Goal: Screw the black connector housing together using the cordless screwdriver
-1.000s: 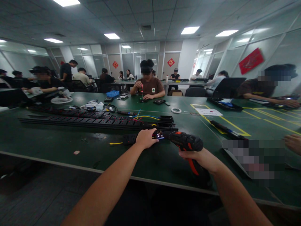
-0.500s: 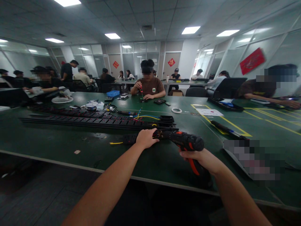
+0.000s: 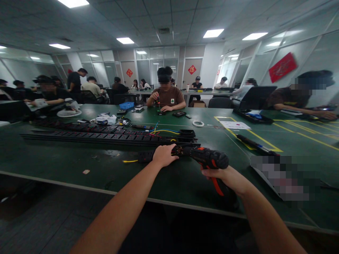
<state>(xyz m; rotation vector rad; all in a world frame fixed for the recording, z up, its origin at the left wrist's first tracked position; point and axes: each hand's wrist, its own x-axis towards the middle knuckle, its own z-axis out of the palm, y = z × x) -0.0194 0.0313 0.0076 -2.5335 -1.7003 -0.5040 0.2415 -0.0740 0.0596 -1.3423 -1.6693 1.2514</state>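
My right hand (image 3: 222, 173) is wrapped round the handle of a black and orange cordless drill (image 3: 209, 157), whose nose points left. The drill's front end meets the open end of a black power strip (image 3: 145, 156), where small metal-coloured parts show. Over that strip my left hand (image 3: 165, 155) is closed, gripping it against the green table. A short yellow wire (image 3: 130, 161) sticks out of the strip's left end. The drill's tip and the exact contact spot are too dark to make out.
Long black socket strips (image 3: 106, 137) lie just beyond my hands, with blue and yellow wires (image 3: 165, 131) at their right end. A roll of white tape (image 3: 198, 123), a black pen-like tool (image 3: 254, 144) and a tray (image 3: 265, 180) lie rightward. Across the table a person (image 3: 169, 95) holds a screwdriver.
The whole view has shifted very slightly. Both my hands, the drill and the power strip keep the same places relative to each other.
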